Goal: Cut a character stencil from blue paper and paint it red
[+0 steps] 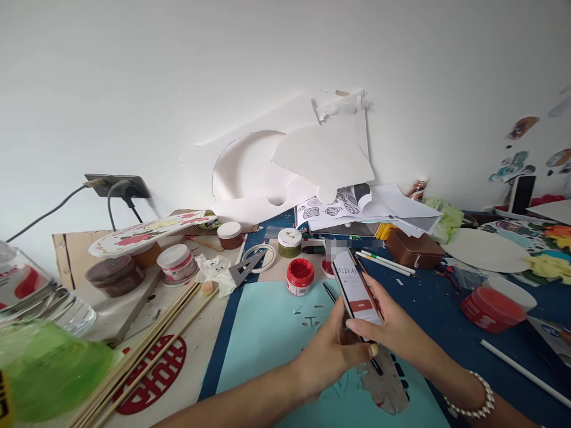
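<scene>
A smartphone (352, 279) is held up between both hands, its screen lit with a timer and a red button. My left hand (328, 356) is closed around the phone's lower left side. On the other side, my right hand (392, 315) grips its right edge, with the thumb across the lower screen. Below them lies a light blue sheet (263, 333) with cut-out shapes. A dark pen or thin brush (329, 291) rests on the sheet, partly hidden by the phone and hands. Close by, an uncapped jar of red paint (300, 276) stands at the sheet's top edge.
Wooden sticks (178, 321) and a red paper cut-out (156, 374) lie at left, near a green plastic bag (49, 368). Paint jars, a grey set square (247, 267), a brown box (413, 248) and a red jar (491, 309) surround the sheet. White boards (325, 154) lean on the wall.
</scene>
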`<state>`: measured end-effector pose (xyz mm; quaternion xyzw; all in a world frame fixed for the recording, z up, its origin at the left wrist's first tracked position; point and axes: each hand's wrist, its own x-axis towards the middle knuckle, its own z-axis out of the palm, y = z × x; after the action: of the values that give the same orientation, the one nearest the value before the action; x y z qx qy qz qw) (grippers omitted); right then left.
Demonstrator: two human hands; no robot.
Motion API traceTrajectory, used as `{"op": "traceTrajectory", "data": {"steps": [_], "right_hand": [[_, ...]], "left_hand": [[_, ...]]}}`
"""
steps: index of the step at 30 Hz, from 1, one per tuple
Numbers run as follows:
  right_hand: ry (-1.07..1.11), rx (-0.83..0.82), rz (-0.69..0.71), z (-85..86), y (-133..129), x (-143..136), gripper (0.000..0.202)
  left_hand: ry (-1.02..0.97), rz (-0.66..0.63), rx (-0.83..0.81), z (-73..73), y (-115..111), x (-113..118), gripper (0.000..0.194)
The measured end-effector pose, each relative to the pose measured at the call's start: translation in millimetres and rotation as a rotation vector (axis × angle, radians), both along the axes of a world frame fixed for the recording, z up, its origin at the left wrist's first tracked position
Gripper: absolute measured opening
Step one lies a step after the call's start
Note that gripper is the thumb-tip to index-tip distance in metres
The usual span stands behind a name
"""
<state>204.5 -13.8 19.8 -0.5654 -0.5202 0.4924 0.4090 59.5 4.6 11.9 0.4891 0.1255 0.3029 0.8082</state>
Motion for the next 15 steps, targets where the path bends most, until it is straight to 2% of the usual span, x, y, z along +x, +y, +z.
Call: {"op": "traceTrajectory", "data": {"steps": [5,9,11,15], "right_hand": [[-0.01,0.006,-0.006,-0.9,1.2,0.3,0.092],[-0.07,0.039,-0.002,-0.4,0.0,18.3,0.091],[-0.215,0.054,-0.086,-1.5,-1.3,35.8,0.091],[-0.67,0.077,-0.287,-6.9,-4.1,78.9,0.094]], "left_hand": [[0.02,-0.055,0.053,-2.0,1.1,-0.5,0.071],[0.051,-0.102,0.013,-1.8,-1.9,-2.2,0.088],[0.08,-0.081,-0.004,-0.2,-3.7,-3.2,0.096],[0.115,-0.051,-0.011,4.1,-5.2,-4.4,0.101]]}}
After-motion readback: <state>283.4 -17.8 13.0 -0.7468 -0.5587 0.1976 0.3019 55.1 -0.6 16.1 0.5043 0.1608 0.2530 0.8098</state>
